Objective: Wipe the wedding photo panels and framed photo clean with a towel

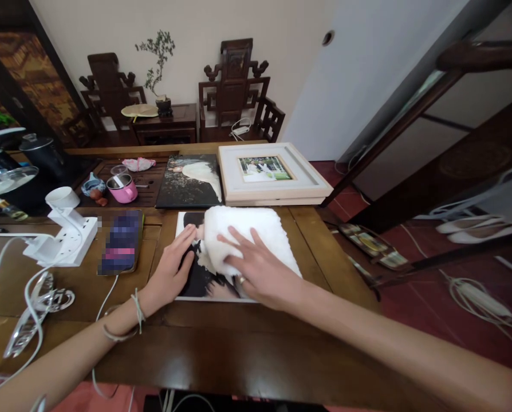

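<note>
A dark photo print with a pale border (191, 286) lies flat on the wooden table, showing part of a pictured person. Over its upper right spreads a fluffy white cloth (260, 223), which hides much of the picture. My right hand (260, 269) rests on this cloth with fingers spread and pressed lightly into the pile; a ring shows on one finger. Along the photo's left side lies my left hand (174, 269), fingers stretched out, its tips on the print near the cloth's left edge. The left wrist wears a bangle and a tied band.
Behind the photo are a dark picture panel (174, 189) and a framed photo (299, 186) with a pale wooden frame. To the left stand a phone (121, 243), a white power strip (73, 246), a silver hair claw (32, 320), a pink cup (125, 191) and loose white cables.
</note>
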`<control>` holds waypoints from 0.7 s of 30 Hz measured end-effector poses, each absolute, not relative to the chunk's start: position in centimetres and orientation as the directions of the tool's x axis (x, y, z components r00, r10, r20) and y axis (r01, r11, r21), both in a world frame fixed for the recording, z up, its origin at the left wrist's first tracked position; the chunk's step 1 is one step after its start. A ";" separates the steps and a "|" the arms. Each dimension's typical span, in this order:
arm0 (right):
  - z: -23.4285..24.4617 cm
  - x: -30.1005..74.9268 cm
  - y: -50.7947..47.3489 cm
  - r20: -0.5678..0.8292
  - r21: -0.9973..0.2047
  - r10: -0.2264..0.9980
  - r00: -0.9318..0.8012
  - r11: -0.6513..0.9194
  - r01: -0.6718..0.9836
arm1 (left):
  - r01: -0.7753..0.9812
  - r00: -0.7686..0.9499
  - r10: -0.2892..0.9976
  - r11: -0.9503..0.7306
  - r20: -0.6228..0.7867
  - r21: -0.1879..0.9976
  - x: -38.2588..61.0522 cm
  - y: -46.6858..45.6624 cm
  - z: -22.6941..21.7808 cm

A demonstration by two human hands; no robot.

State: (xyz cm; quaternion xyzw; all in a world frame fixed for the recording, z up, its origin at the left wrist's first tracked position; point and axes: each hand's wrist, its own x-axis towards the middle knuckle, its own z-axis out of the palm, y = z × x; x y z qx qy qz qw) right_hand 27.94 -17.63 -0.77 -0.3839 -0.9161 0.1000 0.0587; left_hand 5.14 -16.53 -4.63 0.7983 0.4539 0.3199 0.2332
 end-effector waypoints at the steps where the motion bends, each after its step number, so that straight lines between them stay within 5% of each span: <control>1: -0.9 27.9 -18.8 0.036 -0.250 0.698 -0.715 0.699 0.670 | 0.555 0.365 0.879 -0.471 0.308 0.685 5.2 -16.6 -4.4; 7: -0.6 28.6 -25.9 0.089 -0.414 0.581 -0.809 0.760 0.500 | 0.473 0.314 0.880 -0.469 0.355 0.746 5.5 -17.0 -4.0; 15: 0.2 27.1 -20.4 -0.042 -0.336 0.651 -0.758 0.705 0.624 | 0.443 0.311 0.880 -0.469 0.360 0.764 5.4 -17.3 -4.0; 21: 0.1 27.1 -21.9 0.048 -0.456 0.413 -0.909 0.819 0.348 | 0.442 0.303 0.861 -0.507 0.409 0.740 5.2 -17.2 -3.9</control>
